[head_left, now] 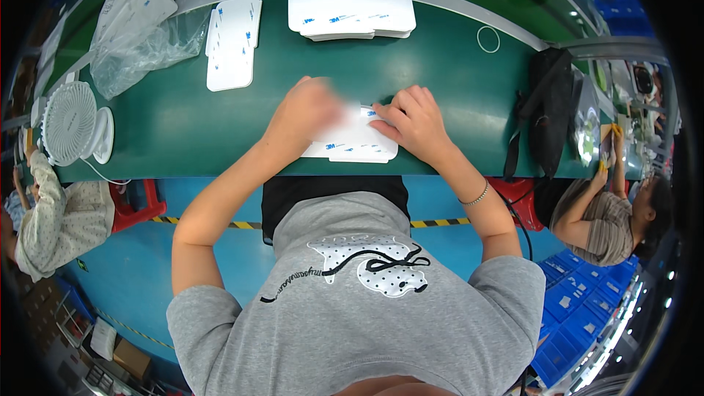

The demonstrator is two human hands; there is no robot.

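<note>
A white stepped-edge sheet with small blue prints (363, 148) lies on the green table close to my body. My left hand (308, 111) is over its left part; the fingers are smeared, and whatever they may hold is hidden. At the sheet's upper right edge, my right hand (416, 123) is closed, its thumb and index finger on the sheet and the other fingers curled. Farther back on the table rests a thick stack of similar white sheets (350, 9). Left of that stack lies a smaller pile of them (233, 44).
A clear plastic bag with white pieces (147, 37) sits at the back left, above a white fan (72, 123). On the right are a thin white ring (488, 39) and a black bag (550, 114). People sit at both sides, by red stools (139, 202).
</note>
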